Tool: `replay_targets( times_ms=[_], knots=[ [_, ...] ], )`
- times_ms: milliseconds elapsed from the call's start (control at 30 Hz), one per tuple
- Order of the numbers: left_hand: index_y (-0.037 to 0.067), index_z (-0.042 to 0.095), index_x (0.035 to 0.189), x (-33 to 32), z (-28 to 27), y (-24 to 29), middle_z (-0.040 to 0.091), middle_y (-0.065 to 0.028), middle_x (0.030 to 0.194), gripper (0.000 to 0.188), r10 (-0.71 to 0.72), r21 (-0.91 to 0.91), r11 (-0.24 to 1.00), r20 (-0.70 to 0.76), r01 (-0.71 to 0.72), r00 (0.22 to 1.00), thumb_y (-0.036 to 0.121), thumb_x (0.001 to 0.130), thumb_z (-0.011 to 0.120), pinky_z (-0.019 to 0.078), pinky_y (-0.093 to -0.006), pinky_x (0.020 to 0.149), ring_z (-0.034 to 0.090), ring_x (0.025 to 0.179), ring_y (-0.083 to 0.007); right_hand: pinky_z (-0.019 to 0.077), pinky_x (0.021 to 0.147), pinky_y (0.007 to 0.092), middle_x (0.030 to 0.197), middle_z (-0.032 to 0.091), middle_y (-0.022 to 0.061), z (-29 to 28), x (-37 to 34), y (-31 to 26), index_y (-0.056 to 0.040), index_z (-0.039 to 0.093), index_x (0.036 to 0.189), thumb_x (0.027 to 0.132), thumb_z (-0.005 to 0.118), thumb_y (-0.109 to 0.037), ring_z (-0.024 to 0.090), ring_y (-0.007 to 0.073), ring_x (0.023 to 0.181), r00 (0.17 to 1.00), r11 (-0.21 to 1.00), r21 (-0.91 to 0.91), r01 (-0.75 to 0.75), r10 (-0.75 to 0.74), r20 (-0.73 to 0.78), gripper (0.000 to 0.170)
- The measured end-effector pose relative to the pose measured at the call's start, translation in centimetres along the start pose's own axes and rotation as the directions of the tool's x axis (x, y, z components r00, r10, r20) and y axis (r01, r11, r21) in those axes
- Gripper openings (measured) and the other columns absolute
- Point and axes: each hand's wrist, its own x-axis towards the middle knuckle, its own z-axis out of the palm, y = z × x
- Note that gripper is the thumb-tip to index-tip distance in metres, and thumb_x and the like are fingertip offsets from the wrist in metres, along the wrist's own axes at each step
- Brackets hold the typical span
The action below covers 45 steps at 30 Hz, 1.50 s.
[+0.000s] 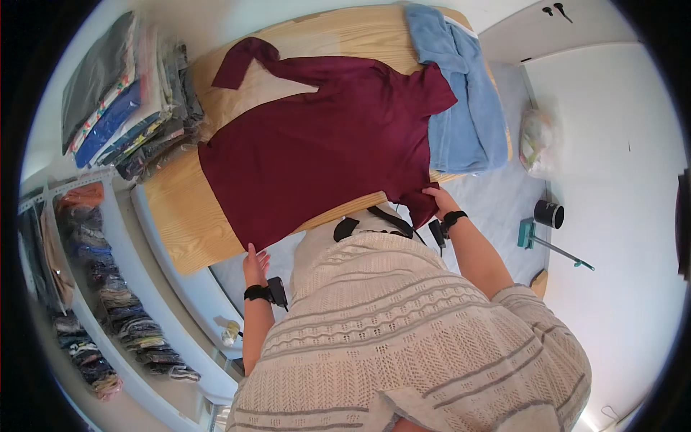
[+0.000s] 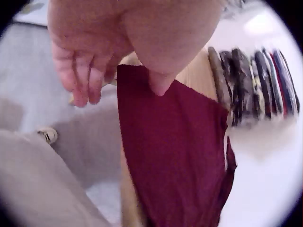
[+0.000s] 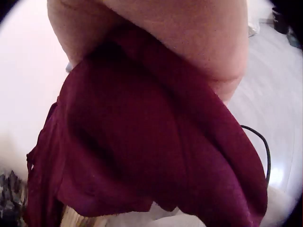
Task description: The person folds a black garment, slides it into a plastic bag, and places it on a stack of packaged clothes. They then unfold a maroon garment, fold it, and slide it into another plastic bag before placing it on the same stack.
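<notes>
A maroon long-sleeved top lies spread over the wooden table, its hem to the left and its high collar to the right. One sleeve bends across the far side. At the near hem corner, my left hand pinches the cloth; in the left wrist view the thumb lies on top and the other fingers hang beside the edge. My right hand grips the near sleeve, which hangs off the table's front edge. Cloth hides most of those fingers in the right wrist view.
Folded light-blue fabric lies at the table's right end, under the collar. Bagged garments are stacked at the left end. Shelves of packed clothes stand at left. A black bin is on the floor at right.
</notes>
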Motion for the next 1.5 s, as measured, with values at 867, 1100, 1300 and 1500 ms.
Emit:
replay_targets(
  times_ms=[867, 1100, 1300, 1500],
  knots=[
    [0.004, 0.059, 0.094, 1.4, -3.0, 7.3, 0.063, -0.0073, 0.087, 0.016, 0.089, -0.717, 0.685, 0.265, 0.134, 0.960, 0.016, 0.086, 0.063, 0.0495, -0.0202, 0.057, 0.060, 0.075, -0.0177, 0.0492, 0.088, 0.0351, 0.112, 0.063, 0.0114, 4.5, -5.4, -11.0, -0.0004, 0.054, 0.119, 0.089, 0.058, -0.019, 0.062, 0.0223, 0.099, 0.980, 0.997, -0.078, 0.020, -0.004, 0.198, 0.036],
    [0.001, 0.055, 0.099, 3.5, 0.2, 13.2, 0.061, -0.0107, 0.092, 0.021, 0.099, -0.680, 0.731, 0.183, 0.053, 0.978, 0.014, 0.085, 0.064, 0.0509, -0.0199, 0.056, 0.062, 0.080, -0.0209, 0.0499, 0.089, 0.0372, 0.112, 0.063, 0.0125, 8.5, 0.6, -14.2, -0.0022, 0.053, 0.117, 0.089, 0.057, -0.019, 0.062, 0.0243, 0.100, 0.987, 0.999, -0.052, 0.001, 0.007, 0.160, 0.033],
    [0.001, 0.051, 0.109, 5.1, 2.0, 13.6, 0.059, -0.0101, 0.098, 0.029, 0.078, -0.632, 0.775, 0.060, -0.023, 0.995, 0.019, 0.088, 0.060, 0.0505, -0.0223, 0.061, 0.062, 0.085, -0.0214, 0.0519, 0.078, 0.0394, 0.104, 0.063, 0.0156, 9.7, 5.4, -13.3, 0.0062, 0.053, 0.113, 0.090, 0.056, -0.021, 0.063, 0.0287, 0.091, 0.986, 0.990, -0.006, 0.142, -0.142, -0.084, 0.036],
    [0.005, 0.052, 0.115, -1.0, 6.2, 14.8, 0.061, -0.0085, 0.103, 0.029, 0.492, -0.047, 0.870, 0.124, -0.490, 0.862, 0.018, 0.090, 0.053, 0.0464, -0.0253, 0.067, 0.060, 0.084, -0.0146, 0.0473, 0.074, 0.0356, 0.097, 0.062, 0.0155, 11.8, 2.6, -12.0, 0.0110, 0.056, 0.106, 0.092, 0.052, -0.029, 0.059, 0.0221, 0.083, 0.867, 0.878, -0.278, 0.391, -0.452, -0.209, 0.042]
  ],
)
